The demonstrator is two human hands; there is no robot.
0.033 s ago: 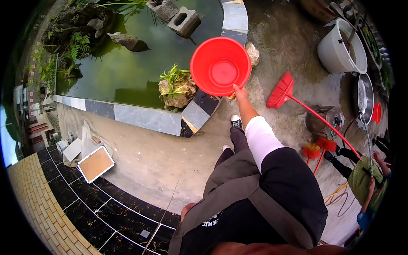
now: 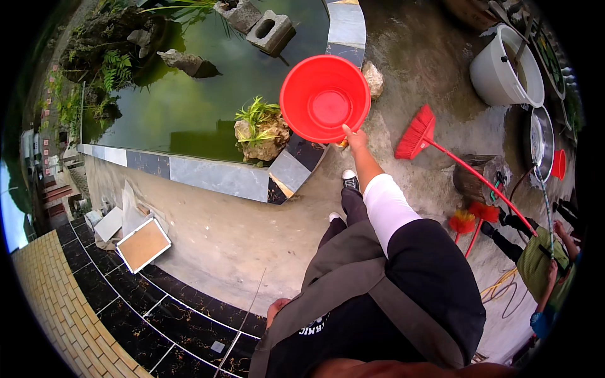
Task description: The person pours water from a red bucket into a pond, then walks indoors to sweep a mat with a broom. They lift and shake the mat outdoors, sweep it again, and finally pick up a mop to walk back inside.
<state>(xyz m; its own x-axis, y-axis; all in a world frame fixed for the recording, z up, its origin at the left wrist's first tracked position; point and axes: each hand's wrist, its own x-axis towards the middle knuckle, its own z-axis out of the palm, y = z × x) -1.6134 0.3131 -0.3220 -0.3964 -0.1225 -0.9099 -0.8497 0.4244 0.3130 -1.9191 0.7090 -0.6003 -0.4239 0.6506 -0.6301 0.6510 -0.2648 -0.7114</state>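
Observation:
A red plastic bucket (image 2: 329, 108) hangs out in front of me, its open top facing me and nothing visible inside. My right hand (image 2: 355, 137) grips the bucket's near rim, thumb over the edge, with the arm stretched forward. Beyond the rim lie the stone edging of a green pond (image 2: 208, 113) and a rock with a leafy plant (image 2: 259, 135). My left hand (image 2: 275, 310) is low beside my apron (image 2: 334, 299); the cloth covers most of it, so its fingers cannot be made out.
Right of me a red broom (image 2: 416, 135) crosses the concrete near a log stump (image 2: 476, 173). A white tub (image 2: 501, 69), a metal basin (image 2: 542, 138) and a small red bucket (image 2: 558, 165) stand farther right. Another person (image 2: 539, 271) is close by. A framed board (image 2: 144, 244) lies left.

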